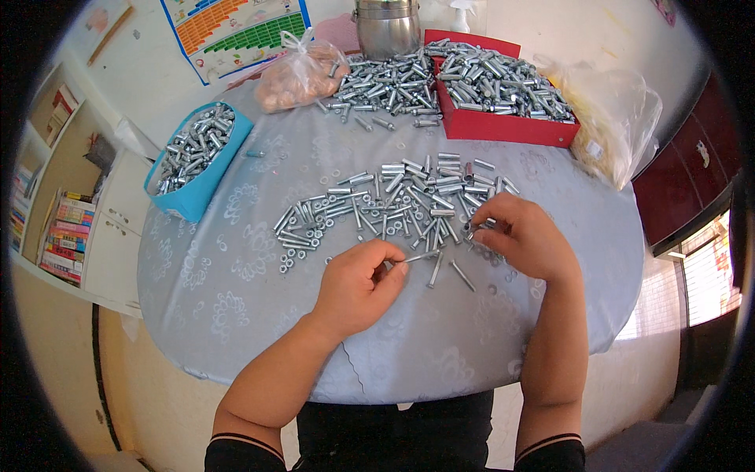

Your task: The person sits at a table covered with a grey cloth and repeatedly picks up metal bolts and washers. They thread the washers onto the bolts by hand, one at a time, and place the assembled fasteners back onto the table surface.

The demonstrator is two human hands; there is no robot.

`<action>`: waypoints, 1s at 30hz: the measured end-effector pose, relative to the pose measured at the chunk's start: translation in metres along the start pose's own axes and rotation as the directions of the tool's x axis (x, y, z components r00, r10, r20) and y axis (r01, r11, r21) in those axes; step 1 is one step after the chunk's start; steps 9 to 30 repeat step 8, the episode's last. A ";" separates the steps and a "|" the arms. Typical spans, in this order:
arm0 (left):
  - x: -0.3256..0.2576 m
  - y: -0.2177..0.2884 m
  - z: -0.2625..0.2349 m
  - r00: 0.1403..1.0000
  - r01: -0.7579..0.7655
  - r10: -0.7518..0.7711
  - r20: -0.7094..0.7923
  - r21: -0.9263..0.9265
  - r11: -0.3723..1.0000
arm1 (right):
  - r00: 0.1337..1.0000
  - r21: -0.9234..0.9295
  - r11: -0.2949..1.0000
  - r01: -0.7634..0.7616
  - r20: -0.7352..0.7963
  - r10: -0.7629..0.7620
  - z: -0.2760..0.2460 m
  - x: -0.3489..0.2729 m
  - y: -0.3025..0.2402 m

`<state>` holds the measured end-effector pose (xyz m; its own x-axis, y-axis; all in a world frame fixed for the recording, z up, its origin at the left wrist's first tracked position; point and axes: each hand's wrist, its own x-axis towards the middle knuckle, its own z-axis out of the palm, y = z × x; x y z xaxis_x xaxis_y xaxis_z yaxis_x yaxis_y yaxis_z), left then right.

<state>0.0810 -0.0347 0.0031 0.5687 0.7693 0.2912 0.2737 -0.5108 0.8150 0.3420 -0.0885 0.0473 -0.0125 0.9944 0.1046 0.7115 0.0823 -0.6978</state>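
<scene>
A long thin silver bolt (422, 256) is pinched between the thumb and forefinger of my left hand (363, 283), pointing to the right. My right hand (515, 234) is over the right side of the loose hardware, its thumb and fingers drawn together; what they grip is too small and hidden to name. Metal sleeves (450, 179), loose bolts (384, 226) and hex nuts (311, 234) are spread in front of both hands. Small washers (494, 256) lie partly under my right hand. Two separate bolts, one of them a bolt (463, 276) lying aslant, rest between the hands.
A blue container (236, 149) of metal pieces stands at the left. At the back are a red box (503, 132) filled with bolt assemblies, a loose heap (385, 85), a tied bag (295, 79), a steel pot (388, 31) and a clear plastic bag (621, 110). Patterned cloth (259, 315) covers the table.
</scene>
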 end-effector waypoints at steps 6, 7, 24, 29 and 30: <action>0.002 0.003 -0.002 0.999 -0.047 0.047 -0.004 0.040 0.998 | 0.972 0.068 0.972 0.225 0.053 -0.228 0.021 0.004 -0.015; 0.002 0.004 -0.003 0.999 -0.052 0.052 -0.005 0.047 0.998 | 0.967 0.058 0.969 0.242 0.069 -0.246 0.021 0.004 -0.017; 0.002 0.005 -0.003 0.998 -0.057 0.057 -0.006 0.055 0.997 | 0.964 0.083 0.966 0.246 0.078 -0.253 0.022 0.004 -0.014; 0.002 0.005 -0.003 0.998 -0.057 0.057 -0.006 0.055 0.997 | 0.964 0.083 0.966 0.246 0.078 -0.253 0.022 0.004 -0.014; 0.002 0.005 -0.003 0.998 -0.057 0.057 -0.006 0.055 0.997 | 0.964 0.083 0.966 0.246 0.078 -0.253 0.022 0.004 -0.014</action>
